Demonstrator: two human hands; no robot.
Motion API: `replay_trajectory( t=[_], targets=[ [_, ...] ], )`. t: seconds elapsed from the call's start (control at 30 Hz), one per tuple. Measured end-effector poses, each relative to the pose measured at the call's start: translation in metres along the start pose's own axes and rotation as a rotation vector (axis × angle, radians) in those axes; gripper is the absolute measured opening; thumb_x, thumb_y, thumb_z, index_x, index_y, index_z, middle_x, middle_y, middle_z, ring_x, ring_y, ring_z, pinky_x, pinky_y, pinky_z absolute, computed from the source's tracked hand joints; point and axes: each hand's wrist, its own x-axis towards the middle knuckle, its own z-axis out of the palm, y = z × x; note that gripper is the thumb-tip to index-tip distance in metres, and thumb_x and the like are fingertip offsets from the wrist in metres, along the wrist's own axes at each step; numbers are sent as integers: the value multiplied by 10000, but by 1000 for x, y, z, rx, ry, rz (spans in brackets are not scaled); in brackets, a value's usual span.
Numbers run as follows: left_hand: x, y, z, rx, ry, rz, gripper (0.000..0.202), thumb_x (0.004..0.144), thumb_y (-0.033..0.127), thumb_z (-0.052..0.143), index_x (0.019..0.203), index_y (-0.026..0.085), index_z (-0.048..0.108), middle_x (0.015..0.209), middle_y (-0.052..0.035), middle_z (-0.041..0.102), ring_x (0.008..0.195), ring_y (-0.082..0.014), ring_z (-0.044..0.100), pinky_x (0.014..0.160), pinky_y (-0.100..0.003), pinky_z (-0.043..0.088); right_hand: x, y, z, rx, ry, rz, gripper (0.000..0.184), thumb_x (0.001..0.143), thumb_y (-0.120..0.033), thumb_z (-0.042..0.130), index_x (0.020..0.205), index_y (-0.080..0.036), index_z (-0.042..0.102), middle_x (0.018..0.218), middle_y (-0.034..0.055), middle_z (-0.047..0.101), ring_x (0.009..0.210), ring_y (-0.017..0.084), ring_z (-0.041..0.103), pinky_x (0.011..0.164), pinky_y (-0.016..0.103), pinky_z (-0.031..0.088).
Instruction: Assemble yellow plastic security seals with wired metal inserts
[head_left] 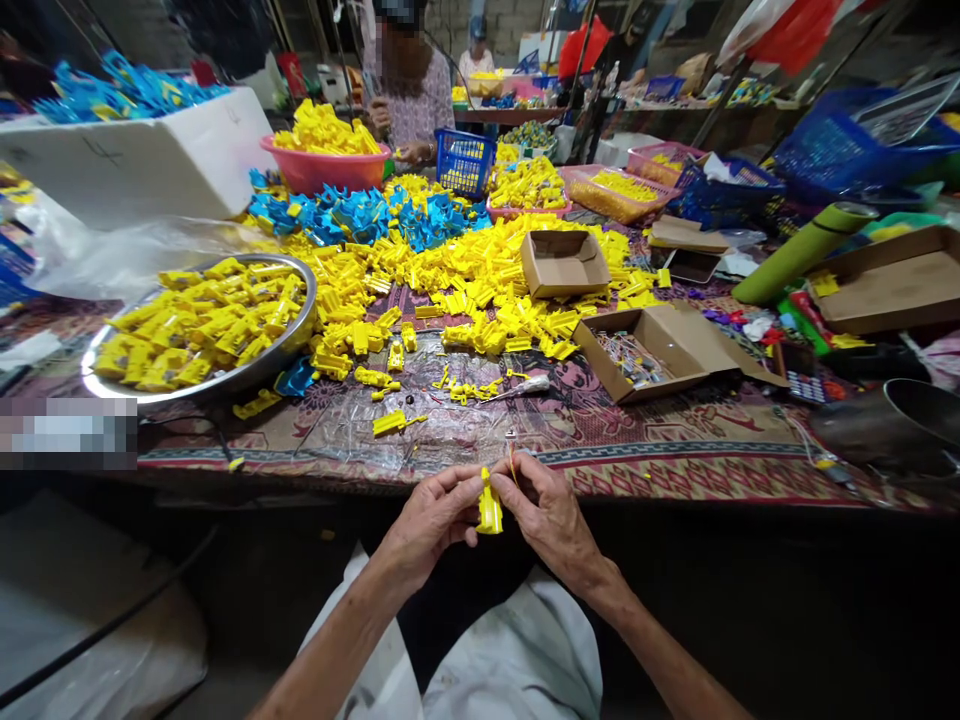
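Just in front of the table edge, my left hand grips a small yellow plastic part between thumb and fingers. My right hand is closed beside it, its thumb against the same part. From the right fingers rise thin wires with a small pale component at their end; where the wires lead inside the fingers is hidden. Ahead of my hands, a yellow part and several small yellow pieces lie on clear plastic sheeting.
A metal bowl of yellow parts stands at left. Heaps of yellow parts and blue parts spread behind. At right are a cardboard box with wired components, a green cylinder and a metal pot. A person is across the table.
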Motion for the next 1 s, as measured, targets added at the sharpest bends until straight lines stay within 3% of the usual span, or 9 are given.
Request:
replay_trajectory(
  t=[0.33, 0.53, 0.73, 1.0],
  targets=[
    [4, -3, -5, -91, -16, -32, 402, 806, 365, 742, 1144, 153, 693, 803, -29, 641, 581, -61, 589, 478, -136, 524, 0, 2, 8, 46, 74, 49, 190, 927, -327, 534, 772, -218, 545, 732, -1, 568, 686, 163, 525, 666, 279, 395],
    [4, -3, -5, -107, -18, -44, 367, 845, 329, 708, 1166, 154, 681, 808, -28, 635, 577, -52, 592, 483, -129, 539, -2, 3, 12, 181, 48, 122, 182, 939, -367, 525, 844, -218, 569, 776, 6, 595, 689, 161, 547, 648, 269, 427],
    [4, -5, -7, -103, -14, -34, 347, 842, 324, 712, 1137, 142, 689, 811, -26, 619, 588, -49, 574, 477, -127, 526, -1, 3, 13, -33, 103, -30, 159, 941, -271, 511, 794, -215, 532, 779, 14, 568, 744, 171, 544, 702, 285, 404],
    [2, -10, -9, 9, 20, 4, 321, 846, 369, 696, 1060, 130, 684, 802, -29, 631, 596, -57, 577, 480, -123, 494, -6, 9, 22, -94, 119, -144, 152, 952, -214, 473, 807, -205, 517, 792, 23, 538, 761, 178, 534, 723, 298, 408]
  ],
)
